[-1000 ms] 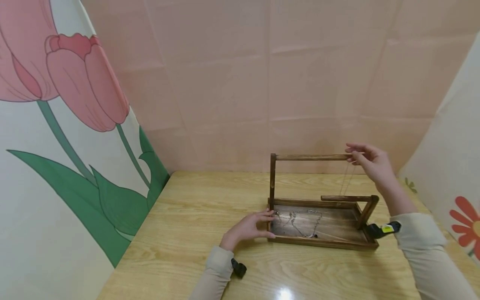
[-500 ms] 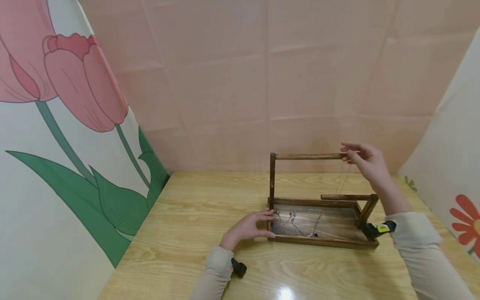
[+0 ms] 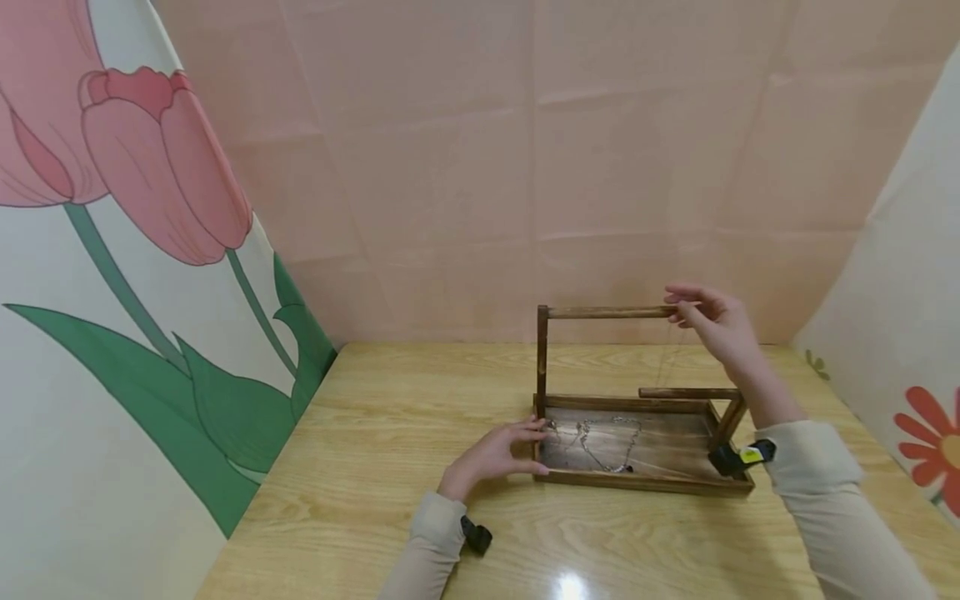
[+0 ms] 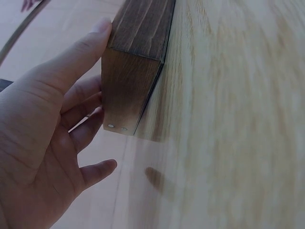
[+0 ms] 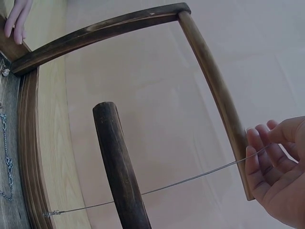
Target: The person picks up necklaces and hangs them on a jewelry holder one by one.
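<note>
Left hand [image 3: 491, 454]: placed at the left end of the wooden tray [image 3: 645, 481], which rests on the surface [image 3: 435, 392]. The thumb bears on the front corner and the fingers hook over the end wall, thumb and fingers spread apart across the end; this appears to serve as a steadying grip. A post [image 3: 542, 358] stands upright at that end and carries the upper bar [image 3: 611, 313]. Loose chains [image 5: 10, 164] lie on the tray floor. Farther right, the lower bar [image 3: 690, 393] runs below the upper bar.

Right hand [image 3: 716, 329]: located at the free end of the upper bar, with thumb and finger pinching the necklace [image 5: 190, 179]. The necklace hangs from the pinch toward the back wall of the tray; whether its loop encircles the upper bar cannot be determined.

Step in hand, as judged: seating the necklace on the upper bar. The next move would call for confirming the loop is over the bar, easing it inward from the free end, then relaxing the pinch while the left hand keeps the tray steady
</note>
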### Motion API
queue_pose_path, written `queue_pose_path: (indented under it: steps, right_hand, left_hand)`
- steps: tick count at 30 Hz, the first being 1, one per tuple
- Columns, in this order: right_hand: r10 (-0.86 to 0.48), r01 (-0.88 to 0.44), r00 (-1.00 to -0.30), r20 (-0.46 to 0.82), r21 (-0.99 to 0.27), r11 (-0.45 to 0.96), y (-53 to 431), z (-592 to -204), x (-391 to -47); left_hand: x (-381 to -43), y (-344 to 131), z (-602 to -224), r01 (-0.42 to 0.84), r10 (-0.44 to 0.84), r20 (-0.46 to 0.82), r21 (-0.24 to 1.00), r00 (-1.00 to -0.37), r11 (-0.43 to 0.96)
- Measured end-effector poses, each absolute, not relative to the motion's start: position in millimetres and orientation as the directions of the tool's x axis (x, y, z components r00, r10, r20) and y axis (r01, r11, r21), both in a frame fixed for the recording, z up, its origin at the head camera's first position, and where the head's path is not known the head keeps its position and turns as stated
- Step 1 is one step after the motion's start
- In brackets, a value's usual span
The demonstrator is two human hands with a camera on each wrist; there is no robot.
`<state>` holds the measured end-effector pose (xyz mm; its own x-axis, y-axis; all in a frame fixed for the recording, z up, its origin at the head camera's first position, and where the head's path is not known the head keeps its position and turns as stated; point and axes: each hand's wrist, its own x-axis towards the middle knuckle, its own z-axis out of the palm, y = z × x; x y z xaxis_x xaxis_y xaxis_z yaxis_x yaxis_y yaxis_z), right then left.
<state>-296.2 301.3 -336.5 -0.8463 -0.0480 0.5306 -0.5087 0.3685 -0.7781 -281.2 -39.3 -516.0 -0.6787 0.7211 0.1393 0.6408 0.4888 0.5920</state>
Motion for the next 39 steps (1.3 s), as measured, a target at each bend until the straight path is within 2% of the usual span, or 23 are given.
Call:
queue_pose_path:
  steps: [29,39]
  right_hand:
    - [-0.077,-0.489,-0.862,0.501,-0.781,0.389,283,-336,-295]
    - [-0.084,-0.495,-0.863,0.498,-0.801,0.338,269,-329,-290]
  left_hand:
    - [-282,-40,-522,0.634,0.713,0.142,0.596,-0.687,0.493]
    - [-281,-39,-519,0.624,0.707,0.139,0.606,-0.693,0.493]
